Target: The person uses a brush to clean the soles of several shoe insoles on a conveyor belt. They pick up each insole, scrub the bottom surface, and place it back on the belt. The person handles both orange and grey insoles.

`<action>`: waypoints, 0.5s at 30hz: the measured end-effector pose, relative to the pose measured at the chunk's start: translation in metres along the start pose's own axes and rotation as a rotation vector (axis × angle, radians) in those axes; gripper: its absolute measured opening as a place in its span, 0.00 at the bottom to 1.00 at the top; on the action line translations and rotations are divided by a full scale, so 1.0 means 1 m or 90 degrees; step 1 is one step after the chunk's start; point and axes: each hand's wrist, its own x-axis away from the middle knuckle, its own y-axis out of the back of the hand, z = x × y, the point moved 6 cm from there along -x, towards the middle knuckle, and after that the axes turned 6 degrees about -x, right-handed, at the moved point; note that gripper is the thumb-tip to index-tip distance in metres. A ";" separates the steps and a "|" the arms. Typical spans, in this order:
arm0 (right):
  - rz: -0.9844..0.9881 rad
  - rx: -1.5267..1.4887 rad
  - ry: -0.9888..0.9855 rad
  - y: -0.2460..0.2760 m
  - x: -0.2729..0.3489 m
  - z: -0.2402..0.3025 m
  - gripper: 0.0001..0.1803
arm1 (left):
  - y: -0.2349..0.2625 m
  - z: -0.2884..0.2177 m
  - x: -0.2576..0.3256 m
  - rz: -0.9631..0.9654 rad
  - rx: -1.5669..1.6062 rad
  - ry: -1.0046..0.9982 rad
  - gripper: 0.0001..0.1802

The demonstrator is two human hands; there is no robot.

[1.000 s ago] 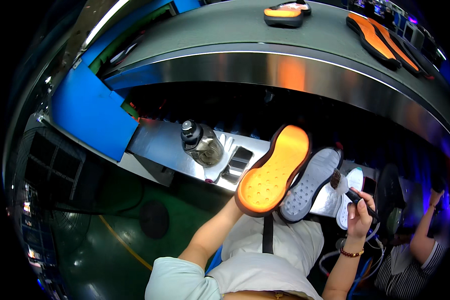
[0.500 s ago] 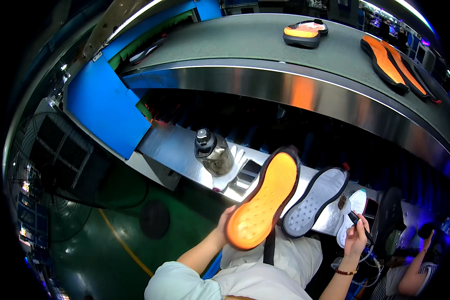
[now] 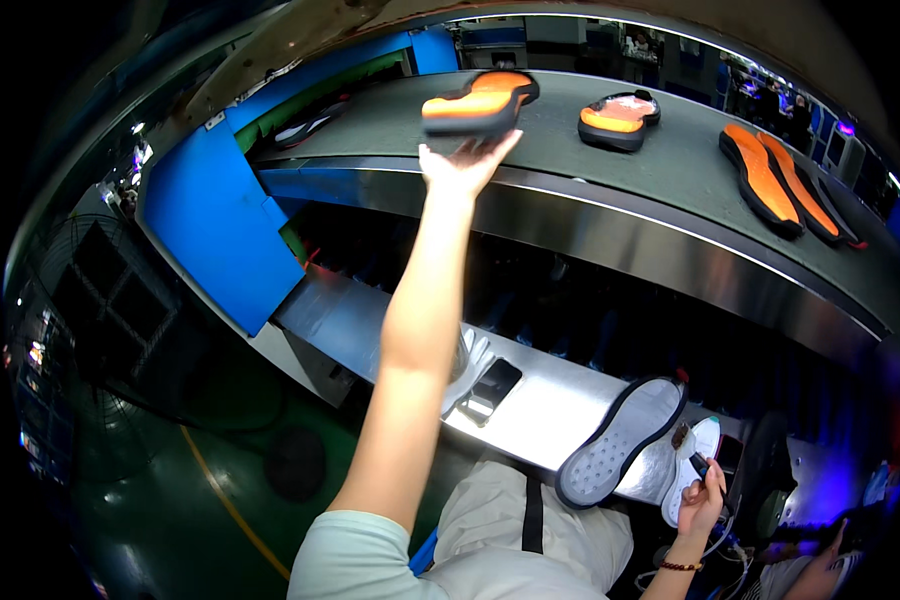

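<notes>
The person's left arm was stretched far forward, and the left hand (image 3: 470,168) was spread palm-up beneath an orange sole (image 3: 478,100) with a black edge, bearing it from below. The sole hid most of the fingers, so how firmly they gripped could not be told. That sole was over the left part of a grey-green belt (image 3: 370,143), its toe and heel lying roughly across the view; whether it touched the belt could not be made out. The right hand (image 3: 703,500) was low on the right, its fingers closed round the dark handle of a brush (image 3: 701,464), with the bristles pointing up and away from the person. The brush was in front of a white sole (image 3: 708,440), and just left of it a grey sole (image 3: 635,430) with a black rim lay slanted on a steel shelf (image 3: 540,405), its dotted end jutting over the near edge. Farther left on the shelf was a dark rectangle (image 3: 495,385), flat and shiny, next to the forearm. On the belt, a thick shoe bottom (image 3: 615,122) in orange and black sat right of the raised sole, and a pair of long orange soles (image 3: 760,178) lay side by side beyond it. A beaded bracelet (image 3: 681,567) circled the right wrist.
</notes>
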 end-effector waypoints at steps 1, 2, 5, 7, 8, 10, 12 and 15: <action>0.007 0.008 -0.004 -0.002 0.002 0.001 0.12 | 0.004 -0.006 -0.011 -0.111 -0.019 -0.119 0.39; -0.001 0.006 0.001 0.000 0.004 0.003 0.13 | 0.011 -0.009 -0.018 -0.225 -0.033 -0.228 0.38; -0.015 -0.004 0.006 0.014 0.007 0.005 0.12 | 0.015 -0.014 -0.039 -0.212 -0.234 -0.241 0.38; -0.040 0.000 0.017 0.026 0.007 0.009 0.12 | 0.015 -0.006 -0.044 -0.216 -0.324 -0.241 0.39; -0.051 -0.001 0.021 0.031 0.006 0.010 0.12 | 0.010 0.000 -0.047 -0.201 -0.376 -0.241 0.40; -0.054 0.009 0.035 0.037 0.003 0.015 0.11 | -0.006 0.029 -0.048 -0.147 -0.547 -0.266 0.34; -0.095 0.013 0.039 0.043 -0.002 0.016 0.11 | -0.023 0.072 -0.046 -0.006 -0.794 -0.283 0.29; -0.071 0.003 0.064 0.042 -0.001 0.016 0.11 | -0.044 0.170 -0.048 0.253 -1.127 -0.264 0.26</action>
